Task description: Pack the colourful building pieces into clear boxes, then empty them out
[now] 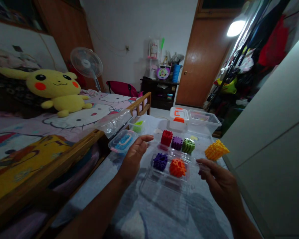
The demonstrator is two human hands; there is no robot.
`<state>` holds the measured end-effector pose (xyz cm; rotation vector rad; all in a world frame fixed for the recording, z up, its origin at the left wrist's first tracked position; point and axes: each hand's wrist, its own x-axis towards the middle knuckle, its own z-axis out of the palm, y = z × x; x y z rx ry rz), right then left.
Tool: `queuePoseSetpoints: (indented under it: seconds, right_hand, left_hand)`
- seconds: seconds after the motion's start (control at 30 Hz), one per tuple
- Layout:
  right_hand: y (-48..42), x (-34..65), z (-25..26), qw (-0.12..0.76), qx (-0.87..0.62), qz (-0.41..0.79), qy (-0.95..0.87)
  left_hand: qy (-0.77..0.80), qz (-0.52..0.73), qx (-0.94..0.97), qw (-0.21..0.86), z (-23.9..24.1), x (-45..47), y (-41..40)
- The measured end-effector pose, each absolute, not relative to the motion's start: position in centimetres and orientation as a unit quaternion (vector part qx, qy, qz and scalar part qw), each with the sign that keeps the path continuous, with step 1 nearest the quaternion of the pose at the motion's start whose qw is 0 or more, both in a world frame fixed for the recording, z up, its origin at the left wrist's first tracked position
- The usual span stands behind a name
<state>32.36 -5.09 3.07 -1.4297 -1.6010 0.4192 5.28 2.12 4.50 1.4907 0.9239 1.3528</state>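
A clear plastic box (149, 175) lies on the cloth in front of me, holding a dark purple knobbly foam block (160, 161) and an orange one (177, 167). Its see-through flap (164, 202) is spread toward me. My left hand (133, 157) is at the box's far left corner, its fingers drawn together. On the right side, my right hand (219, 182) has thumb and forefinger close together near the rim. Any transparent edge in either hand is hard to make out. Behind the box stand red (166, 138), purple (176, 143) and green blocks (188, 146).
A yellow block (216, 150) sits beyond my right hand. Left are a lidded box with blue pieces (123, 141) and a clear tub (132, 123) with green pieces. An orange-latched box (178, 115) and open bin (205, 122) stand behind. A wooden bed rail (89, 137) borders the left.
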Motion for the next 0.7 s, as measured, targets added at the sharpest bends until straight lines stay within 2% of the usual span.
queuePoseSetpoints:
  seconds: [0.07, 0.13, 0.33, 0.53, 0.7]
  right_hand:
    - [-4.4, 32.5, 2.0, 0.472, -0.578, 0.108, -0.657]
    - [-3.8, 32.3, 0.8, 0.472, -0.571, 0.076, -0.668]
    - [-3.0, 32.1, -2.4, 0.43, -0.554, 0.059, -0.711]
    - [-2.8, 32.3, -3.3, 0.373, -0.564, 0.036, -0.735]
    - [-2.5, 32.3, -3.8, 0.364, -0.567, 0.048, -0.738]
  left_hand:
    - [0.352, 0.56, 0.542, 0.518, 2.9, 6.3, 2.4]
    - [0.354, 0.56, 0.516, 0.543, 1.6, 7.1, 2.4]
    - [0.417, 0.533, 0.579, 0.454, -0.6, 7.5, 1.5]
    - [0.476, 0.487, 0.632, 0.37, -2.3, 7.8, 0.7]
    - [0.487, 0.474, 0.613, 0.402, -3.6, 7.9, 1.5]
